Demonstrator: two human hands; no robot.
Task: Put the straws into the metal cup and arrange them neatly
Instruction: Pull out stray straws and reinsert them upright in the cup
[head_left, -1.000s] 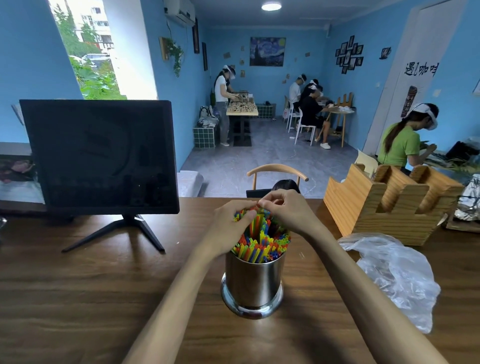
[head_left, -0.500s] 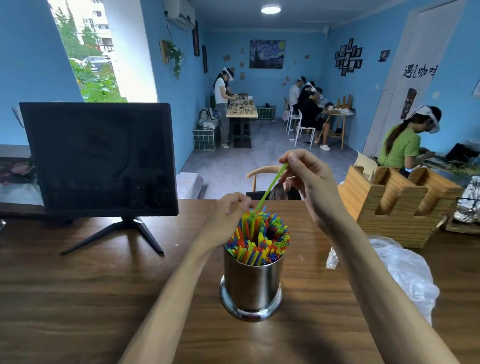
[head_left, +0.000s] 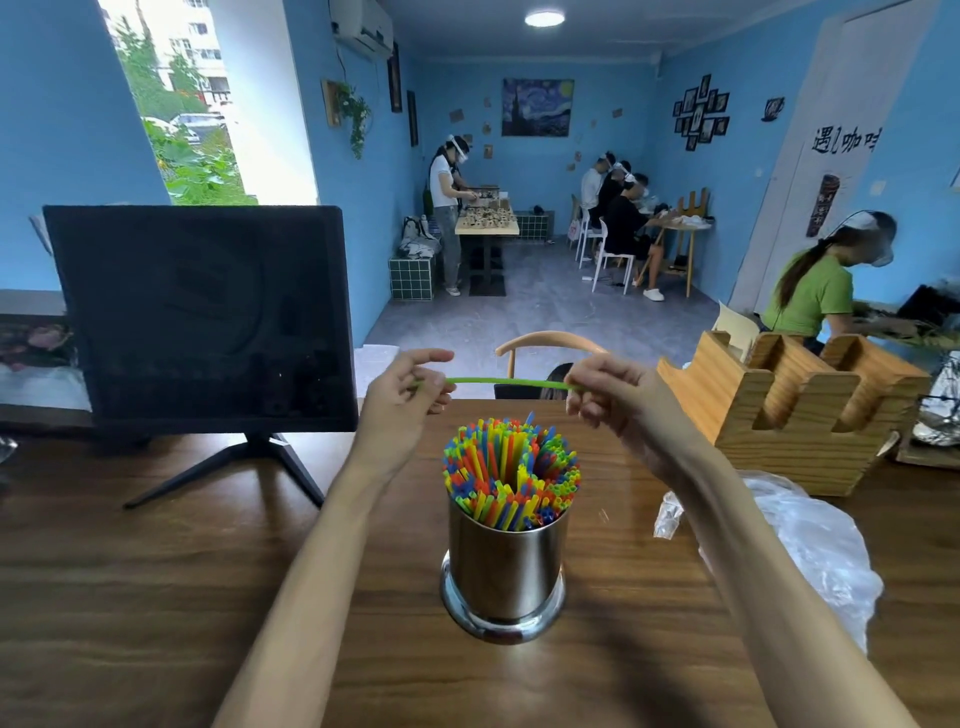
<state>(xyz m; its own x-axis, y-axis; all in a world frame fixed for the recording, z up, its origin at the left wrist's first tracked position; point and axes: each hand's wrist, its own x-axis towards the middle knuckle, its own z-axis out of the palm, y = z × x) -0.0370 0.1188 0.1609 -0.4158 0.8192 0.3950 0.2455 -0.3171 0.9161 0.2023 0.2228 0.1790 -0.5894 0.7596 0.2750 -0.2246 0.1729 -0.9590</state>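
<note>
Spanning both hands (head_left: 511, 395): green straw (head_left: 506, 383)

A dark monitor (head_left: 202, 317), wooden holder (head_left: 795, 410) and crumpled plastic bag (head_left: 810, 551) sit on the table (head_left: 130, 597).

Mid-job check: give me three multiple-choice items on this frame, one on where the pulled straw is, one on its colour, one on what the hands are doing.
1. Where is the loose straw?
A. In the metal cup
B. Level above the cup
C. On the table

2. Its colour?
A. Green
B. Red
C. Blue

3. The hands?
A. Both idle
B. Only one holds it
C. Each pinches one end

Key: B, it spans the air over the cup's straws; A, it is plainly green; C, left hand and right hand pinch opposite ends.
</note>
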